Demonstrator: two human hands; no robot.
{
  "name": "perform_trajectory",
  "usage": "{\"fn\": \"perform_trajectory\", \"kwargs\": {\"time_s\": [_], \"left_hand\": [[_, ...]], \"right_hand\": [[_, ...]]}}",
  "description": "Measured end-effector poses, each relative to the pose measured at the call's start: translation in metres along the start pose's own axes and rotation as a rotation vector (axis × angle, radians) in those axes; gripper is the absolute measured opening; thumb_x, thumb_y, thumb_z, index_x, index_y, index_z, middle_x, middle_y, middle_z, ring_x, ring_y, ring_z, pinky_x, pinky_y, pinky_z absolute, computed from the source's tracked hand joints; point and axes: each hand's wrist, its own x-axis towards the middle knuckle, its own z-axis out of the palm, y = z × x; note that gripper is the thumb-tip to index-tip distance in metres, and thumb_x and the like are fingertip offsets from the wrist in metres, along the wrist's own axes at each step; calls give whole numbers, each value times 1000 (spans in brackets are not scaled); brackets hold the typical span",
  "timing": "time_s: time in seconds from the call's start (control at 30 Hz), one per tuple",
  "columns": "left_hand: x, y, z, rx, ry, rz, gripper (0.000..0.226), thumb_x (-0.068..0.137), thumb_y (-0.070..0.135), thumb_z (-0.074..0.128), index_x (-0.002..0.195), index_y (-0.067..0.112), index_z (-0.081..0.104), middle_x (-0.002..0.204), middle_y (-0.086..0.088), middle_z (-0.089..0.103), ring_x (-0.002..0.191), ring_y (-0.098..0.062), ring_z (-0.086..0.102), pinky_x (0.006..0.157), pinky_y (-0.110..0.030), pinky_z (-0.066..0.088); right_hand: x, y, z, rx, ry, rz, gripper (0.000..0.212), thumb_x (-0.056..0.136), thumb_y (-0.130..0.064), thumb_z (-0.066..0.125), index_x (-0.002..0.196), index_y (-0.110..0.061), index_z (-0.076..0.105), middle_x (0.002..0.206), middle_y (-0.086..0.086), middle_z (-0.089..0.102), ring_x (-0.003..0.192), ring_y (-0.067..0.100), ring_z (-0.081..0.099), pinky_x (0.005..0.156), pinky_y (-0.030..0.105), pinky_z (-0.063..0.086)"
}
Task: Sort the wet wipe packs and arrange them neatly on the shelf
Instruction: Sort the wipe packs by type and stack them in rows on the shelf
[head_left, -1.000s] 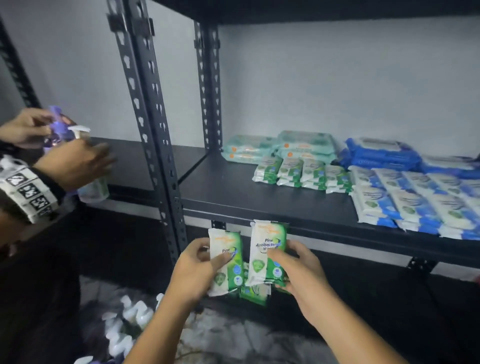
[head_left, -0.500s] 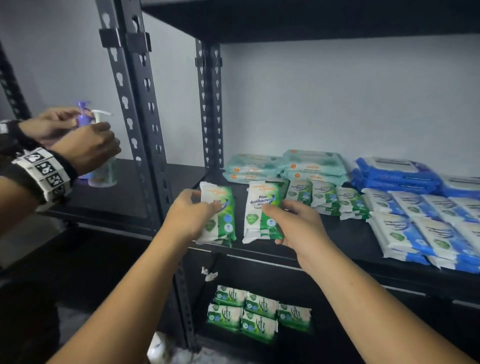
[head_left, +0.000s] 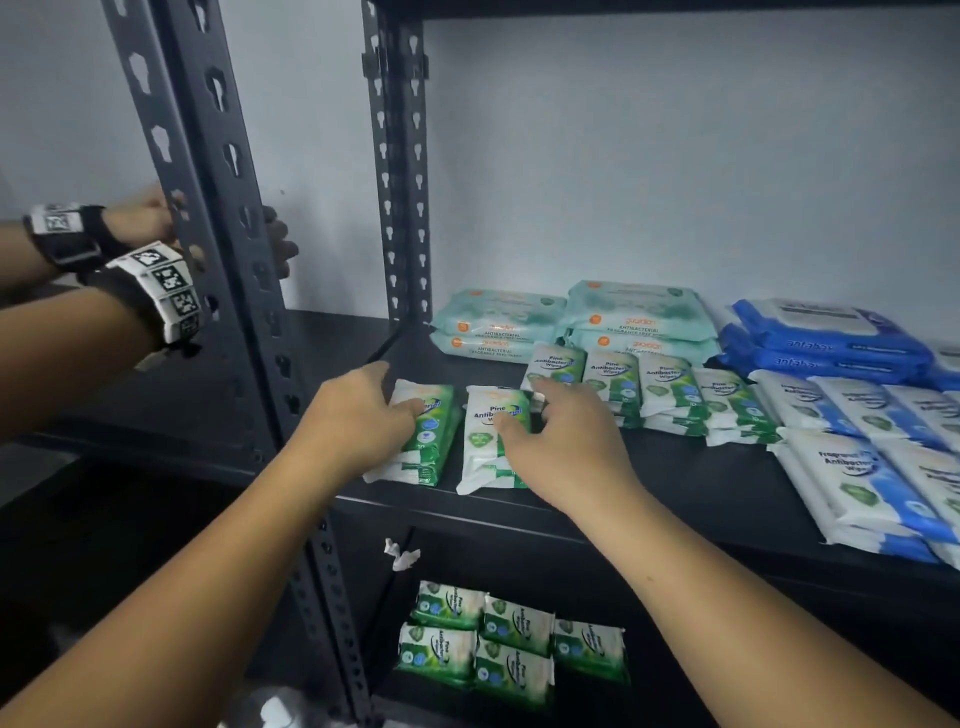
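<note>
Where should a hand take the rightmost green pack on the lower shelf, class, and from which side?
Probably its free right edge, pinched from the front right: the rightmost green pack lies flat, neighbouring packs crowd its left, and the upper shelf hangs overhead.

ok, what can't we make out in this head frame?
Head view:
Other person's hands: behind the shelf upright; anything held is hidden.
Blue-and-white packs: cut off by right edge, count unknown.
Green pack under the right hand: lower label covered.
Lower-shelf green packs: print too small.
</note>
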Motion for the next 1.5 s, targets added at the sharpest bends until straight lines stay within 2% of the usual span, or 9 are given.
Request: {"fn": "perform_trajectory", "kwargs": {"time_s": [0.07, 0.13, 0.27, 0.43, 0.7, 0.97, 1.2, 1.37, 1.5], "left_hand": [[-14, -9, -2, -50, 77, 195, 54, 94, 42, 65, 143, 23, 53, 139, 0, 58, 129, -20, 51, 97, -25, 37], [-30, -22, -5, -70, 95, 442, 42, 89, 43, 72, 128, 30, 63, 130, 12, 56, 123, -12, 49, 100, -26, 36], [-42, -46, 3, 75, 83, 581, 46, 79, 25, 81, 120, 35, 63, 120, 23, 53, 114, -11, 52, 93, -35, 49], [-25, -46, 18, 258, 272, 537, 50, 72, -3, 73, 114, 23, 64, 111, 6, 62, 94, -27, 59, 70, -34, 49], [27, -23, 33, 291, 216, 463, 55, 72, -9, 56, 120, 17, 61, 112, -2, 56, 93, -29, 53, 69, -33, 41], [68, -6, 65, 197, 216, 528, 55, 69, -5, 59, 120, 15, 61, 118, -3, 57, 99, -31, 52, 77, -44, 51], [76, -12, 73, 106, 246, 540, 53, 67, -3, 54, 116, 18, 57, 118, 1, 55, 105, -26, 49, 81, -46, 51], [73, -16, 72, 29, 248, 498, 57, 72, 1, 55, 127, 16, 54, 131, -3, 48, 117, -28, 47, 96, -44, 48], [47, -17, 68, -145, 277, 356, 63, 78, 5, 63, 138, 14, 48, 139, -7, 44, 129, -31, 41, 107, -32, 34]], "right_hand": [[-15, 6, 0, 16, 17, -234, 41, 88, -41, 68, 126, -26, 61, 120, -8, 48, 113, 13, 52, 96, 30, 44], [-28, 14, 3, -48, -52, -416, 41, 83, -36, 72, 122, -27, 64, 119, -11, 48, 115, 12, 49, 100, 27, 42], [-21, 20, 20, -128, -24, -525, 42, 81, -9, 73, 121, -21, 68, 118, -7, 56, 113, 20, 52, 100, 36, 47], [4, 9, 39, -149, -14, -552, 40, 83, 4, 68, 118, -14, 73, 116, 1, 62, 105, 31, 57, 91, 44, 51], [40, 4, 48, -486, 99, -479, 32, 80, -8, 69, 110, -19, 72, 105, -2, 59, 96, 26, 49, 77, 38, 49], [70, 16, 45, -614, 182, -392, 31, 82, -16, 68, 109, -30, 75, 105, -7, 64, 105, 28, 44, 88, 41, 37], [73, 23, 55, -608, 268, -342, 36, 71, -16, 71, 104, -32, 73, 103, -13, 62, 106, 25, 38, 74, 36, 10], [66, 26, 50, -417, 303, -264, 50, 74, -34, 65, 124, -26, 59, 120, -9, 55, 116, 26, 39, 87, 43, 30], [39, 29, 34, -297, 376, -322, 47, 71, -21, 59, 118, -22, 63, 115, -5, 57, 113, 27, 45, 87, 43, 36]]}}
